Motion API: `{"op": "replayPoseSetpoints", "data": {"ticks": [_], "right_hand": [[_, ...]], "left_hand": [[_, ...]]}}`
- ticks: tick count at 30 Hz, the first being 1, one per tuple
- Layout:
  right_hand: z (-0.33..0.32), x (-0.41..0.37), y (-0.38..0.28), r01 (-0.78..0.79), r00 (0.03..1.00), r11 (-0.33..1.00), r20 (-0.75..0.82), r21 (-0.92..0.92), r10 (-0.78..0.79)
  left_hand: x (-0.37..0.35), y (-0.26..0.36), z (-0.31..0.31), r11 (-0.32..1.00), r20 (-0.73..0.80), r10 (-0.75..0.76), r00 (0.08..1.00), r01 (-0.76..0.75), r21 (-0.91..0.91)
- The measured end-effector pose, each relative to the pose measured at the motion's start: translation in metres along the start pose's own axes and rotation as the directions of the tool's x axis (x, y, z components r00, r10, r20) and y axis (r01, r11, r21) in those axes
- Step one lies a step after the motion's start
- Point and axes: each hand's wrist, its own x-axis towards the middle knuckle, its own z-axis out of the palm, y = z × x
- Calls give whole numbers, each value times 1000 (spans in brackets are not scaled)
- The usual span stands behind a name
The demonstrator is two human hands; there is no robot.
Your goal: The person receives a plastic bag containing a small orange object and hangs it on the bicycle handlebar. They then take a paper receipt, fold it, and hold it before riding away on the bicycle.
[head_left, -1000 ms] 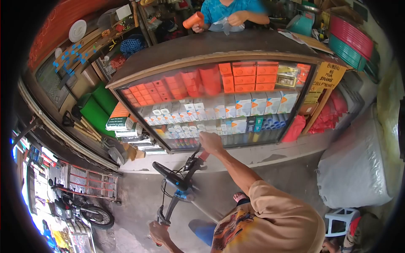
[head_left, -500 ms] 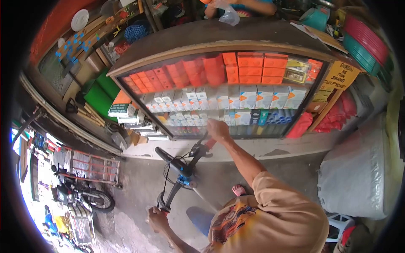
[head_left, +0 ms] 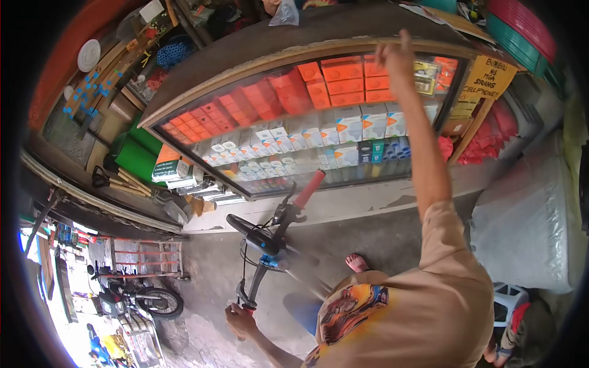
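Note:
My left hand (head_left: 241, 322) is wrapped round the left end of a bicycle's handlebar (head_left: 261, 273), beside the brake lever. The bar's other end, with a red grip (head_left: 309, 189), is free and points toward the display case. My right hand (head_left: 396, 61) is raised on a stretched arm in front of the upper part of the glass display case (head_left: 233, 76). Its index finger points up toward the counter edge and the hand holds nothing; the other fingers are somewhat blurred. The front wheel (head_left: 239, 224) stands between the bar and the case.
Orange boxes (head_left: 346, 86) and white bulb boxes (head_left: 373, 122) fill the case. Someone's hand (head_left: 271, 6) is behind the counter near a clear plastic bag (head_left: 285, 13). A motorcycle (head_left: 159, 302) and a cart (head_left: 147, 257) stand left. A large wrapped bundle (head_left: 521, 214) stands right.
My right hand has risen from beside the red grip up to the top of the case, finger stretched out. My left hand stays on the handlebar. The view has shifted slightly.

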Motion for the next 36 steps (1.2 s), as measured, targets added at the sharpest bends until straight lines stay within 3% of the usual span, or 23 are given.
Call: {"op": "replayPoseSetpoints", "data": {"ticks": [2, 4, 8, 10, 12, 13, 15, 17, 21, 24, 27, 28, 32, 36], "right_hand": [[-27, 58, -16, -53, 993, 996, -99, 71, 60], [-66, 117, -7, -256, 965, 952, -12, 171, 262], [-108, 171, 26, -265, 960, 964, -96, -17, 262], [-80, 130, 18, -150, 981, 962, -158, -227, 115], [-63, 101, 22, -78, 994, 872, -104, -483, 31], [-64, 104, 45, 44, 989, 754, -76, -655, -124], [-62, 107, 79, 224, 921, 393, 62, -892, -384], [-58, 104, 85, 172, 956, 382, 62, -908, -285], [-59, 54, 58, 59, 998, 431, 67, -901, 3], [-64, 56, 63, 72, 997, 416, 78, -907, -3], [-62, 61, 81, 108, 993, 454, 70, -884, -98], [-62, 61, 87, 171, 975, 454, 84, -874, -205], [-58, 58, 83, 81, 994, 510, 30, -856, -108], [-53, 58, 88, 126, 981, 529, 25, -839, -193]], "left_hand": [[3, -6, 6, 1000, -13, 23, 1000, -23, -16], [2, 2, 1, 1000, 12, -13, 1000, 13, -23], [-2, 6, -1, 1000, -23, 13, 1000, -12, 15], [-5, 8, -1, 999, -70, 32, 997, -31, 24], [-8, 16, 0, 1000, -51, 23, 998, -23, -2], [-9, 19, -5, 1000, -15, 1, 1000, -2, -26], [-10, 19, -6, 999, -15, -4, 1000, 3, -44], [-13, 16, 1, 999, -79, 28, 996, -31, -28], [-17, 24, -4, 999, 35, -8, 999, 9, -42], [-9, 2, 7, 996, 72, 89, 993, -88, -19], [-20, 14, 8, 999, 62, 37, 997, -38, 16], [-23, 25, 5, 1000, 74, 8, 997, -10, 24], [-28, 41, -7, 998, 83, -32, 996, 27, 59], [-25, 21, 12, 992, 65, 6, 998, -14, 122]]}}
